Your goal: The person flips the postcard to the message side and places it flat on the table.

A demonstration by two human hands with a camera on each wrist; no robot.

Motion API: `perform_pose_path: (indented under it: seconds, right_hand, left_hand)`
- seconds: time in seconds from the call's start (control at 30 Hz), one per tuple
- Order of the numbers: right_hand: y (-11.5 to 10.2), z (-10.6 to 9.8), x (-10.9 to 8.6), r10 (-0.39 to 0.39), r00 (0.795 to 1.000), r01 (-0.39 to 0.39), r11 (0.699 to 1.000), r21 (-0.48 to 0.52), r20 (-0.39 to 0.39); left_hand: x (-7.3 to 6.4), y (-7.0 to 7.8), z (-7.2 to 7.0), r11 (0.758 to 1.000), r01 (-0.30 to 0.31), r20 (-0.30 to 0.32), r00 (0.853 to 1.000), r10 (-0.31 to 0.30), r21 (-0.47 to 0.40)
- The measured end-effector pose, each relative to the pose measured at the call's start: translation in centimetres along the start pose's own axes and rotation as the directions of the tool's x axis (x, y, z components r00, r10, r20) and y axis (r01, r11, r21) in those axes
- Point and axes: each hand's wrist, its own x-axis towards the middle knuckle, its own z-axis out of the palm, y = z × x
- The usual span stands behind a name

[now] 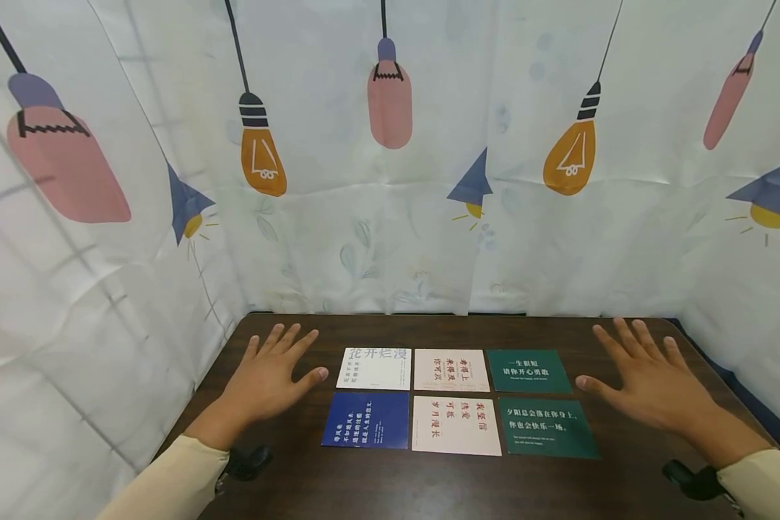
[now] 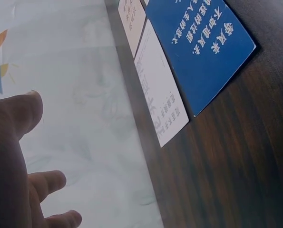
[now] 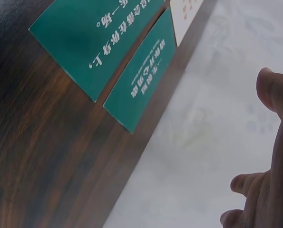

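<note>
Six printed cards are laid face up in two close-set rows of three on a dark wood-grain table. The rear row is formed by a white card, a pale card with red characters and a green card; the front row by a blue card, a second pale card and a larger-looking green card. By this spacing, it may be judged, overlap is avoided and every text is left legible. The left hand and right hand are held open at either side, fingers spread, nothing gripped; the cards are thereby left unobscured. The table is backed by white cloth printed with hanging lamps.
</note>
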Motion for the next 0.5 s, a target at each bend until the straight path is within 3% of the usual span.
perform_pose_path:
  seconds: [0.5]
  right_hand:
    - [-1.7,0.6,0.7,-0.021,1.0,0.021,1.0,0.016,-0.005]
  left_hand:
    - [-0.3,-0.2,0.6,1.0,0.005,0.001,1.0,-0.005,-0.016]
